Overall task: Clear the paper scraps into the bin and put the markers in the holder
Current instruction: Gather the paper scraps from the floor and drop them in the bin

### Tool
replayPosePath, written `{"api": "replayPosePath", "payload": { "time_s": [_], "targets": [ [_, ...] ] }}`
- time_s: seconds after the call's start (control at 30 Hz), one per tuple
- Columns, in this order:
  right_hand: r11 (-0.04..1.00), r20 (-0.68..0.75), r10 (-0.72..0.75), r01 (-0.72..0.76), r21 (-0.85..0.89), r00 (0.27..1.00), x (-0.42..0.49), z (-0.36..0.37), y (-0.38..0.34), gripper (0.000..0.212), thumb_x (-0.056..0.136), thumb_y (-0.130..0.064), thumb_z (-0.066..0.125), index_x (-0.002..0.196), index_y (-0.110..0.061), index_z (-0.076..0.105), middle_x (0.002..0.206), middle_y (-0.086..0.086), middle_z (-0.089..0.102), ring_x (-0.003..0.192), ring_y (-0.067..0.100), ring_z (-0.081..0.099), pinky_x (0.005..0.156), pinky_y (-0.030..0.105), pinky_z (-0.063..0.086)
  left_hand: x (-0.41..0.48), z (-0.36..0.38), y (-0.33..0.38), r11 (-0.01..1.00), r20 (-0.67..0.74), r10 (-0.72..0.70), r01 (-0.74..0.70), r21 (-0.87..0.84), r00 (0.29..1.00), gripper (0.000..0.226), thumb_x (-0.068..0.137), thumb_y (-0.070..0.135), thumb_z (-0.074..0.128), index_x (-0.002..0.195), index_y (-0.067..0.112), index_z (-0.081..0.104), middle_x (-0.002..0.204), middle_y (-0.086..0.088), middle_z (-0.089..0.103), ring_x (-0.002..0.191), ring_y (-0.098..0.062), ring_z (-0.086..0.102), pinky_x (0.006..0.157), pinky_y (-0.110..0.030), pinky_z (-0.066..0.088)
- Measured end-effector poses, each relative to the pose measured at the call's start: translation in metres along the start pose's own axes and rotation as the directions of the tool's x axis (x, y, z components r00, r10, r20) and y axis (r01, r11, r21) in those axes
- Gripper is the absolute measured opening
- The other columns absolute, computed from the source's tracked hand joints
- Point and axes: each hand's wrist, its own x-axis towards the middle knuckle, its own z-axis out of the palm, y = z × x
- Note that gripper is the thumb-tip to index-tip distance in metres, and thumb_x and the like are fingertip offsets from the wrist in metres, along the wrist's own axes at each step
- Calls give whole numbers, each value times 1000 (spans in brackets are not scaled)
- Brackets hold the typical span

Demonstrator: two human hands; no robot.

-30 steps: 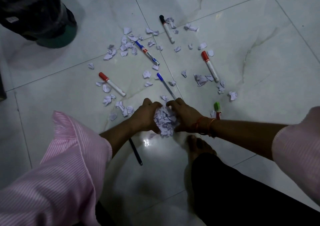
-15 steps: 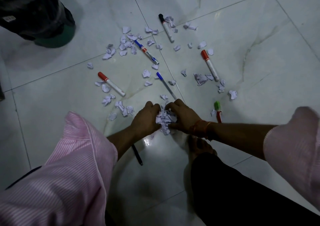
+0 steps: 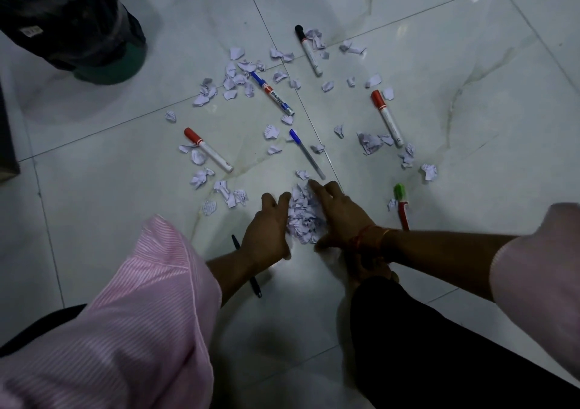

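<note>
A heap of white paper scraps [image 3: 302,217] lies on the floor between my hands. My left hand [image 3: 266,229] presses its left side with straight fingers. My right hand [image 3: 340,214] presses the right side, fingers stretched forward. More loose scraps [image 3: 238,75] are scattered farther out. Among them lie a red-capped marker [image 3: 208,150] at the left, a second red-capped marker [image 3: 386,118] at the right, a blue marker [image 3: 272,93], a black-capped marker [image 3: 309,51], a blue pen [image 3: 307,154], a green-capped marker [image 3: 401,204] and a black pen [image 3: 255,283] partly under my left forearm.
A bin lined with a black bag [image 3: 72,22] stands at the far left. My bare foot [image 3: 370,270] and dark trouser leg [image 3: 439,346] sit just behind the heap. A dark object [image 3: 6,144] is at the left edge. No holder is in view.
My hands have loosened from cupping the heap; the fingers now lie straighter along its sides. The heap has spread slightly longer on the floor.
</note>
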Motion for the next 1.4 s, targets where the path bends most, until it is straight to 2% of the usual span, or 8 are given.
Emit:
{"api": "replayPosePath", "payload": {
  "time_s": [0.27, 0.43, 0.63, 0.8, 0.97, 1.07, 1.23, 1.4],
  "targets": [
    [986, -86, -27, 41, 161, 996, 25, 0, -17, 103, 62, -30, 87, 145, -16, 27, 136, 15, 37, 111, 35, 57, 99, 40, 49, 22, -15, 10, 951, -156, -98, 47, -306, 983, 61, 71, 31, 82, 119, 9, 52, 116, -13, 56, 111, -25, 50, 80, -28, 41],
    [961, -79, -24, 45, 272, 997, 32, -5, -20, 84, 70, -23, 81, 140, -13, 35, 130, 17, 45, 114, 32, 54, 101, 38, 46, 27, -18, 18, 928, -173, -132, 61, -367, 976, 47, 76, 19, 80, 115, 2, 61, 115, -17, 63, 112, -29, 55, 86, -25, 39],
    [920, -85, -38, 68, 385, 996, 44, -26, -33, 53, 74, -18, 79, 118, -7, 50, 114, 13, 59, 104, 25, 57, 94, 36, 49, 27, -42, 20, 828, -86, -292, 207, -521, 952, 47, 78, 25, 74, 121, 17, 58, 117, -2, 66, 106, -21, 62, 93, -34, 53],
    [895, -123, -71, 117, 430, 990, 56, -59, -55, 56, 73, -10, 80, 118, -7, 48, 104, 4, 58, 84, 5, 55, 72, 1, 42, 30, -86, 13, 779, -123, -290, 159, -606, 949, 35, 80, 18, 74, 113, 11, 66, 105, -4, 67, 101, -25, 64, 94, -35, 52],
    [881, -127, -99, 146, 451, 987, 72, -92, -89, 68, 62, -2, 85, 117, -15, 48, 112, 8, 63, 101, 25, 63, 89, 42, 55, 30, -130, -1, 692, -78, -320, 177, -700, 944, 40, 85, 6, 70, 124, 1, 61, 125, -17, 63, 105, -28, 62, 97, -39, 50],
    [851, -110, -110, 150, 503, 988, 80, -114, -118, 69, 59, 0, 83, 114, -23, 48, 111, 7, 63, 102, 27, 63, 84, 45, 58, 19, -167, -12, 675, -128, -286, 105, -730, 950, 38, 75, -7, 71, 111, 2, 64, 106, -19, 69, 78, -20, 62, 75, -34, 56],
    [828, -102, -154, 184, 530, 983, 97, -152, -180, 67, 60, 6, 80, 113, -23, 49, 113, 10, 64, 101, 28, 64, 77, 40, 60, -2, -229, -37, 628, -181, -315, 62, -775, 932, 27, 72, 10, 78, 98, 16, 73, 94, -4, 74, 78, -16, 65, 69, -28, 53],
    [843, -25, -209, 193, 501, 978, 110, -189, -258, 68, 62, 10, 79, 116, -18, 49, 105, 8, 60, 89, 21, 59, 73, 33, 58, -28, -288, -73, 616, -231, -299, 2, -788, 926, 20, 82, 2, 71, 99, 11, 68, 91, -7, 69, 77, -18, 64, 67, -22, 55]
  ]
}}
